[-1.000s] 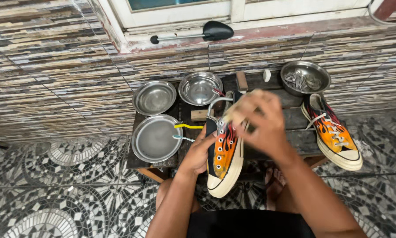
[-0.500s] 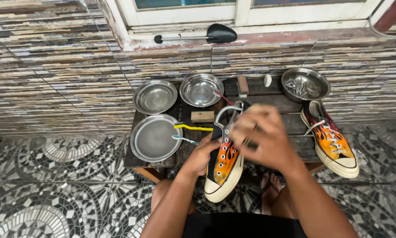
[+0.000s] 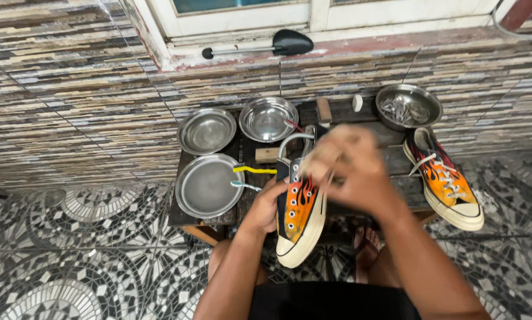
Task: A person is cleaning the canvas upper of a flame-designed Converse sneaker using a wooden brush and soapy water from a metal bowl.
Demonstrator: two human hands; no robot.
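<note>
Flame-print sneaker (image 3: 300, 214) gripped by left hand (image 3: 270, 204); right hand (image 3: 352, 169) blurred above it.

Single head-worn camera, looking steeply down from close above the low dark wooden table (image 3: 396, 139), facing the striped tiled wall (image 3: 88, 95).

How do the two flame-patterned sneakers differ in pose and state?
The held sneaker is gripped by the left hand, with the blurred right hand over it; the other sneaker lies untouched on the bench. The other sneaker is laced; the held sneaker's eyelets look empty. Both share orange flames and white soles.
</note>
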